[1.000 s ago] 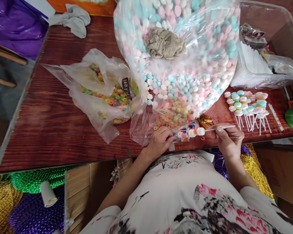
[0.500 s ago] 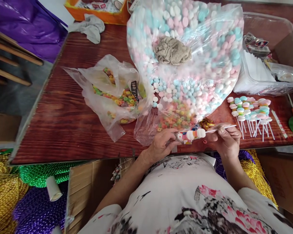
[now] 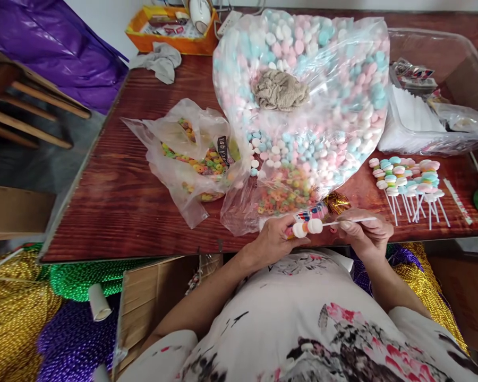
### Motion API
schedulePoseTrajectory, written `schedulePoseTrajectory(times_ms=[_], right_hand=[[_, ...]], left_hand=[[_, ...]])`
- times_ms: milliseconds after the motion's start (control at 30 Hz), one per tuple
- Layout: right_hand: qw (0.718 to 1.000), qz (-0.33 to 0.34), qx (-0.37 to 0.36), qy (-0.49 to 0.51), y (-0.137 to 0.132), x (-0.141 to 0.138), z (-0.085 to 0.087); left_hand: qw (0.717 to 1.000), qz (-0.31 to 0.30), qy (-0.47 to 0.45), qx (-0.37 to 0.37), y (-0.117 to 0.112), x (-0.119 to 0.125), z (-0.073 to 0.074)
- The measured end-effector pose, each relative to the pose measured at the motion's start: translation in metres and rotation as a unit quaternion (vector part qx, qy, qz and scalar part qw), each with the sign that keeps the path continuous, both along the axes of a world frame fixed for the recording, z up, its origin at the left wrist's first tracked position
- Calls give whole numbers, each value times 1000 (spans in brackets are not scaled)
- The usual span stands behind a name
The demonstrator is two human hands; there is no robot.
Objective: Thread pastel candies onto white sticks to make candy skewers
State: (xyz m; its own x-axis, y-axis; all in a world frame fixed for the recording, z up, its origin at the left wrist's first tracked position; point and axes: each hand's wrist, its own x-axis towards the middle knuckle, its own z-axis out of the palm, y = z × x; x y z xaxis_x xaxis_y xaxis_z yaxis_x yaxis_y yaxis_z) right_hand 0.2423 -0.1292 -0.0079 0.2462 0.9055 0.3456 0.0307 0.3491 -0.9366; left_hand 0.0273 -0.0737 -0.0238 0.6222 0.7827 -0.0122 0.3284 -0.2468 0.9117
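Note:
At the table's near edge my right hand [image 3: 365,233] pinches a thin white stick [image 3: 354,220]. Two white candy discs [image 3: 307,228] sit threaded on the stick's left end. My left hand [image 3: 274,240] is closed on those candies, fingers curled round them. Just beyond my hands lies a big clear bag of pink, blue and white candies [image 3: 306,101] with a beige cloth [image 3: 281,89] on top. Its near corner holds coloured ring candies [image 3: 281,196].
A smaller clear bag of coloured rings [image 3: 191,159] lies left of the big bag. Several finished candy sticks [image 3: 408,180] lie at right, near a clear plastic tub [image 3: 434,85]. An orange box [image 3: 171,29] stands at the back. Bead strands [image 3: 24,318] lie below the wooden table [image 3: 115,207].
The candies on the stick have slid left toward my left hand, which now covers part of them. The view has tilted up, showing more of the table's far end.

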Motion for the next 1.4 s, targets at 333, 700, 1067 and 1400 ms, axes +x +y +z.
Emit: schedulePoseTrajectory(times_ms=[333, 700, 1067, 1400], right_hand=[[996, -54, -40, 57, 19, -11, 3], [994, 102, -23, 25, 22, -15, -1], [991, 88, -34, 98, 23, 2, -1], [985, 156, 10, 72, 19, 13, -5]], left_hand=[[988, 8, 138, 73, -8, 0, -3], [987, 10, 6, -158, -7, 1, 18], [987, 17, 23, -159, -14, -16, 3], [986, 40, 23, -160, -20, -17, -13]])
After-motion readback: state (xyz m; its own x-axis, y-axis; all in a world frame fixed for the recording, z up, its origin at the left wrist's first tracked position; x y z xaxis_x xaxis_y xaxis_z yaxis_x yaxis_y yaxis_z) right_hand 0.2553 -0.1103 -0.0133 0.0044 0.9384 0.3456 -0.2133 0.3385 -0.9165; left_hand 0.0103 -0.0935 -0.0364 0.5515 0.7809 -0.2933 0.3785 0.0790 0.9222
